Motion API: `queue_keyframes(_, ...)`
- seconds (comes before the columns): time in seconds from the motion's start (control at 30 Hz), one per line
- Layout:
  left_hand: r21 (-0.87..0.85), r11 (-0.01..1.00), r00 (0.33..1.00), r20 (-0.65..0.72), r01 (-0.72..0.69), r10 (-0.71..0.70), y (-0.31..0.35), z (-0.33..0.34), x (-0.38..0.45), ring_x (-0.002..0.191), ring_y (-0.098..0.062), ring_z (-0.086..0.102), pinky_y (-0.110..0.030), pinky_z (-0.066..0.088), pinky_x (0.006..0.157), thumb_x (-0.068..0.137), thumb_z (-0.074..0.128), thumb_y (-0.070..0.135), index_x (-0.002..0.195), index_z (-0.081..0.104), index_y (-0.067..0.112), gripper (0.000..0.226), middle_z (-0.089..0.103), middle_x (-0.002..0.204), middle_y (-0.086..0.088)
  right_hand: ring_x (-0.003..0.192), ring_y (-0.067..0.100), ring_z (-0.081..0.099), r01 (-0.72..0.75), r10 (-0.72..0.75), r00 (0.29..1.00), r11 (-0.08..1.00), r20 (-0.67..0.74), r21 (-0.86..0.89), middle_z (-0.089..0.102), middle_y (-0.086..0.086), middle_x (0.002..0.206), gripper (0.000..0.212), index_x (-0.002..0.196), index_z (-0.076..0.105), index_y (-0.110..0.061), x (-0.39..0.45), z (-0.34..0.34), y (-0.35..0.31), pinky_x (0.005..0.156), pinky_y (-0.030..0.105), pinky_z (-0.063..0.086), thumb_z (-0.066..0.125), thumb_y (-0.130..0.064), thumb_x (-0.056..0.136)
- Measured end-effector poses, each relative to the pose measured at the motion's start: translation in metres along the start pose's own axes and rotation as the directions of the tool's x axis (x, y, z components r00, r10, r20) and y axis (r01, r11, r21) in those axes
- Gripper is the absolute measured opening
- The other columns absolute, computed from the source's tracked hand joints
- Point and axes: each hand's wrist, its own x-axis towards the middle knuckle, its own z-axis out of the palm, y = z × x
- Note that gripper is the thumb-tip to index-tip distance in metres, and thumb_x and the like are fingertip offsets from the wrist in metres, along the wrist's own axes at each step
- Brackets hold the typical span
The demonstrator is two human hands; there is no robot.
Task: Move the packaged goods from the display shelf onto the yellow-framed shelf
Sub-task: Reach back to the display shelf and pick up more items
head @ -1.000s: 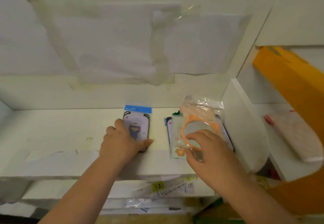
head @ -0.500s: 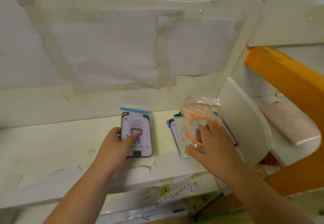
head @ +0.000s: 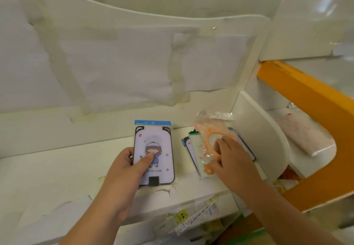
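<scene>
Both hands low: left hand [head: 128, 170] gripping card pack [head: 154, 153].

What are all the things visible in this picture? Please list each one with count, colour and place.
cartoon-girl package: one, lilac with blue top, on the white shelf, held by the left hand.
clear bag with orange ring: one, on top of the stack, under the right hand.
stack of flat packages: several, exact count unclear, right end of the shelf.
white display shelf: one, centre.
white divider panel: one, right of the stack.
yellow-framed shelf: one, far right.
pale wrapped package: one, on the yellow-framed shelf.
left hand: thumb on top of the package.
right hand: resting on the bag.
</scene>
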Motion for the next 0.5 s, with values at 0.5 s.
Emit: queue_keyframes(0.5,-0.199,0.978,0.984,0.176,0.069,-0.034,0.021,0.028,-0.008,0.074,-0.019,0.075,-0.031,0.052,0.061,0.095,0.057,0.008,0.112,0.063,0.012,0.019,0.079,0.099,-0.009,0.096,0.021,0.072,-0.177,0.537,0.814,-0.131,0.220,0.976,0.073,0.004,0.112,0.029,0.125,0.060,-0.018,-0.043,-0.079,-0.023,0.087,0.044,0.056,0.056,-0.027,0.097)
